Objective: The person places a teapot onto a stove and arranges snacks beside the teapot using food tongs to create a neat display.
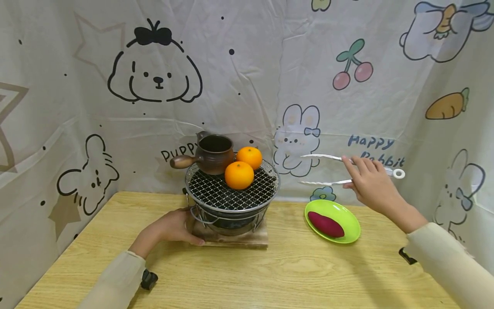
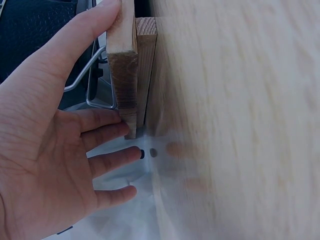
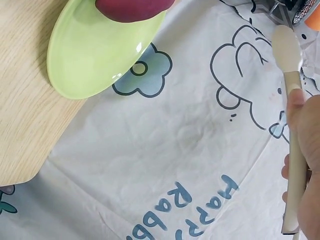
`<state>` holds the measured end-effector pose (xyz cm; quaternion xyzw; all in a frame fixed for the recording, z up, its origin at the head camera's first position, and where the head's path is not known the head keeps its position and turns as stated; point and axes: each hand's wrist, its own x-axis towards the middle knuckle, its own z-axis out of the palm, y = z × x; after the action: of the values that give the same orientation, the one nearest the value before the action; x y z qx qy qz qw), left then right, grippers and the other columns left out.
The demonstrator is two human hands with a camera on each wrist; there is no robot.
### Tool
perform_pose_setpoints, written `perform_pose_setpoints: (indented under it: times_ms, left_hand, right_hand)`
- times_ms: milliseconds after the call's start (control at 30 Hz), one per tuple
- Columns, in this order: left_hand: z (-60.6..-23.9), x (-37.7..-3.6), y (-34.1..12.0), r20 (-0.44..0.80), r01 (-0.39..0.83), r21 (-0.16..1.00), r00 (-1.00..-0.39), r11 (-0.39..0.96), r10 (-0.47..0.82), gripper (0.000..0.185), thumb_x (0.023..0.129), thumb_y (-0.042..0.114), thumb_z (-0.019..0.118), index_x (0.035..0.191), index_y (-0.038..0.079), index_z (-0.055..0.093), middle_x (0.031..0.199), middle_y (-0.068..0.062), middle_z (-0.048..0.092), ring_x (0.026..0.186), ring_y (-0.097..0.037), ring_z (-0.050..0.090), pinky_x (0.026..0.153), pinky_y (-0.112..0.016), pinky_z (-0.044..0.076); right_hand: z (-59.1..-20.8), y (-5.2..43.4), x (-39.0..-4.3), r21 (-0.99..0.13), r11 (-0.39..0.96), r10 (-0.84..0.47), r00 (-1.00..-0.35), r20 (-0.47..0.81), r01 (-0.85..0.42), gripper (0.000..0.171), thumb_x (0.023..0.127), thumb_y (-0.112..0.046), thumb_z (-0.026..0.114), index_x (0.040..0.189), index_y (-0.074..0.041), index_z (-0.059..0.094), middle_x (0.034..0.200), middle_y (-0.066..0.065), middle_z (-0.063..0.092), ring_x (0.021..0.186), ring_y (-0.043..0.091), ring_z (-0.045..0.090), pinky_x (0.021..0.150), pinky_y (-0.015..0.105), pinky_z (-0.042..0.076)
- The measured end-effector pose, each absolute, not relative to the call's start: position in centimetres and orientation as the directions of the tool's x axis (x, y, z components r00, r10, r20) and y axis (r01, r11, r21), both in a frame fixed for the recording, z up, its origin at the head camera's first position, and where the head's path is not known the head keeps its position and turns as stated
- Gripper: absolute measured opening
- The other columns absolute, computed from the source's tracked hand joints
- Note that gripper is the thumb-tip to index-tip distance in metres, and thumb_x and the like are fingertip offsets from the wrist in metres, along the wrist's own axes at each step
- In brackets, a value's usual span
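Steel tongs (image 1: 339, 170) sit pinched in my right hand (image 1: 370, 184), jaws apart, with the purple sweet potato (image 1: 326, 224) on its green plate (image 1: 349, 214) just below. My left hand (image 1: 173, 227) rests flat-fingered against the grill's wooden base (image 1: 235, 238). A smooth potato could slip from a shallow bite and roll.

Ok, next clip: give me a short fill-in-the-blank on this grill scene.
1. The right hand holds metal ____.
2. On the grill mesh, beside the clay pot, sit ____ oranges.
3. The purple sweet potato lies on a ____ plate.
4. The left hand rests against the stove's ____ base.

Missing words: tongs; two; green; wooden
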<state>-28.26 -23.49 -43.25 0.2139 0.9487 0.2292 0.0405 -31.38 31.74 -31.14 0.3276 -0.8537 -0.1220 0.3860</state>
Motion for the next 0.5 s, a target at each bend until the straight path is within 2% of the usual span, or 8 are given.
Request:
perform_pose_setpoints:
  times_ms: [67,167,233,300,367,500]
  left_hand:
    - [-43.28,-28.31,-23.5,0.024,0.391,0.45,-0.904,0.803,0.426,0.114,0.066,0.065,0.087,0.153,0.006,0.043,0.149,-0.019,0.054,0.133,-0.039,0.055,0.109,-0.055,0.046]
    - [-43.34,-28.35,-23.52,0.028,0.391,0.451,-0.905,0.802,0.425,0.114,0.066,0.066,0.087,0.153,0.006,0.044,0.149,-0.019,0.054,0.133,-0.038,0.055,0.11,-0.055,0.046]
    - [-43.36,-28.37,-23.53,0.029,0.391,0.452,-0.905,0.802,0.425,0.114,0.066,0.066,0.087,0.153,0.006,0.043,0.149,-0.019,0.054,0.133,-0.038,0.055,0.11,-0.055,0.046]
    - [-43.37,-28.38,-23.51,0.028,0.391,0.449,-0.905,0.803,0.424,0.114,0.066,0.066,0.087,0.153,0.006,0.044,0.149,-0.019,0.054,0.133,-0.038,0.055,0.11,-0.054,0.046]
    - [-43.36,-28.37,-23.49,0.026,0.392,0.445,-0.904,0.805,0.426,0.114,0.066,0.066,0.087,0.153,0.006,0.043,0.149,-0.02,0.054,0.132,-0.039,0.055,0.11,-0.055,0.046]
    - [-43.35,-28.33,-23.48,0.024,0.389,0.447,-0.905,0.806,0.424,0.114,0.066,0.066,0.087,0.153,0.006,0.044,0.149,-0.02,0.054,0.133,-0.039,0.055,0.11,-0.055,0.046]
  right_hand:
    - [-31.14,31.93,-31.41,0.468,0.747,-0.664,-0.488,0.566,-0.473,0.082,0.105,-0.057,0.013,0.144,0.007,0.048,0.123,0.03,0.058,0.11,0.047,0.055,0.091,0.062,0.048]
    - [-31.04,32.09,-31.41,0.475,0.74,-0.672,-0.507,0.54,-0.476,0.064,0.106,-0.045,0.046,0.144,0.007,0.049,0.123,0.029,0.058,0.11,0.046,0.056,0.09,0.062,0.049]
    - [-30.94,32.09,-31.39,0.474,0.741,-0.671,-0.525,0.523,-0.475,0.065,0.097,-0.035,0.067,0.143,0.006,0.049,0.123,0.028,0.058,0.11,0.046,0.056,0.09,0.062,0.05]
    - [-30.84,32.03,-31.32,0.468,0.744,-0.668,-0.545,0.506,-0.477,0.076,0.082,-0.025,0.082,0.143,0.006,0.049,0.124,0.028,0.058,0.11,0.045,0.057,0.09,0.063,0.05]
    - [-30.74,31.96,-31.21,0.458,0.745,-0.667,-0.56,0.491,-0.486,0.078,0.079,-0.023,0.084,0.144,0.006,0.049,0.124,0.027,0.058,0.11,0.045,0.057,0.09,0.064,0.05]
    - [-30.64,31.89,-30.85,0.43,0.742,-0.67,-0.583,0.459,-0.514,0.077,0.08,-0.023,0.082,0.144,0.005,0.049,0.124,0.027,0.059,0.111,0.045,0.057,0.091,0.066,0.048]
